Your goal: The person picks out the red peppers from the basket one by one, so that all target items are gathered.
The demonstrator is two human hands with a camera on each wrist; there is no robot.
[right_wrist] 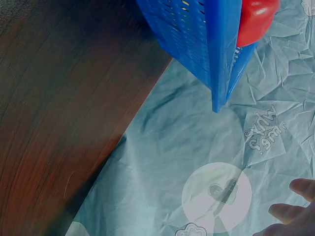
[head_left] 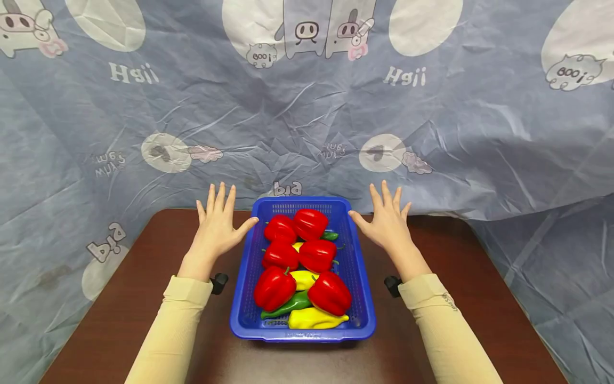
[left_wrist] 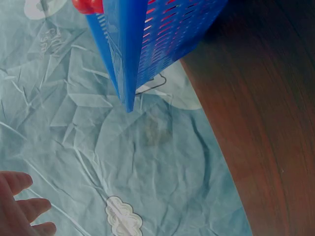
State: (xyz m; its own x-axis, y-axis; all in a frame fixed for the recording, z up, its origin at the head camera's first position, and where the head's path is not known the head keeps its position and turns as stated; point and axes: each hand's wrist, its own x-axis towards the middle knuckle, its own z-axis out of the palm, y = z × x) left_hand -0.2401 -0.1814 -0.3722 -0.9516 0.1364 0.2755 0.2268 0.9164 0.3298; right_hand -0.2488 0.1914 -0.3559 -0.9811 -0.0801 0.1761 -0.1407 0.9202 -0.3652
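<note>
A blue plastic basket [head_left: 368,314] with slotted walls stands mid-table. Inside lie several red bell peppers [head_left: 275,288], along with yellow peppers [head_left: 316,319] and green peppers [head_left: 297,303] partly hidden beneath them. My left hand [head_left: 218,226] hovers at the basket's left side, fingers spread and straight, holding nothing. On the other side my right hand [head_left: 387,221] is spread the same way, its thumb near the rim. Both wrist views show the basket's outer wall [left_wrist: 167,39] and only some fingertips [right_wrist: 288,213].
The basket rests on a dark brown wooden table [head_left: 144,298]. Behind it hangs a wrinkled grey-blue cloth [head_left: 307,117] with cartoon prints, reaching down to the table's far edge. A black strap device [head_left: 219,283] sits on each wrist.
</note>
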